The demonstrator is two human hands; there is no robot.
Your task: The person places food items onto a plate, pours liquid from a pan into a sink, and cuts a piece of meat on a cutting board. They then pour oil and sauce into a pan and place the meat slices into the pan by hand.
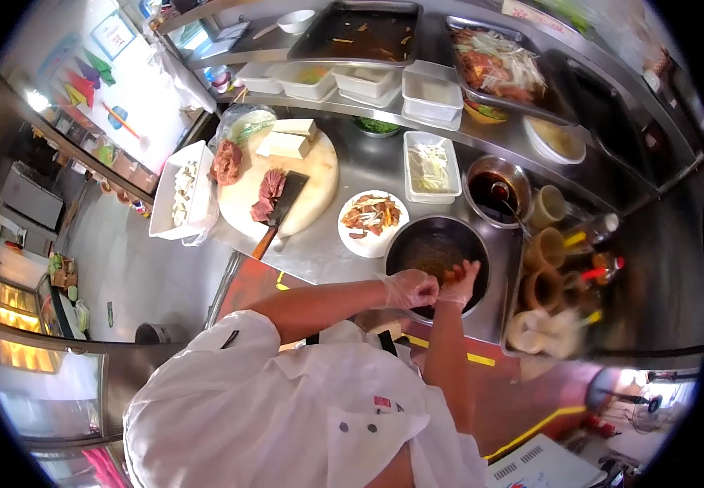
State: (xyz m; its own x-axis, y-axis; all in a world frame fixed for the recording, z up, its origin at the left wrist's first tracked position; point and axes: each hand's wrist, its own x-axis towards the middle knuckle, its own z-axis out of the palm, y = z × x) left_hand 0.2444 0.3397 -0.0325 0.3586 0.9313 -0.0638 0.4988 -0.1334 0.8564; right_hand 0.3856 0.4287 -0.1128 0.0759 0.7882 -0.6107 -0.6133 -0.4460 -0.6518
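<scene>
Both of my hands are in clear plastic gloves over a dark round pan (401, 244) with a little brownish food at its bottom. My left hand (411, 289) is closed, its fingers pinched together at the pan's near side. Right beside it, my right hand (460, 285) has its fingers bent inward, with the fingertips close to my left hand. I cannot tell what the fingers hold. Just left of the pan is a white plate (375, 246) of sliced brown meat and pale strips. Behind it stands a white tub (432, 167) of pale shreds.
A round chopping board (319, 175) carries a cleaver (288, 195), sliced meat (268, 193), a meat chunk (226, 163) and pale blocks (288, 144). Right of the pan stand a pot of dark sauce (494, 189), containers (543, 248) and bottles (600, 230). Shelves (319, 102) with trays hang above.
</scene>
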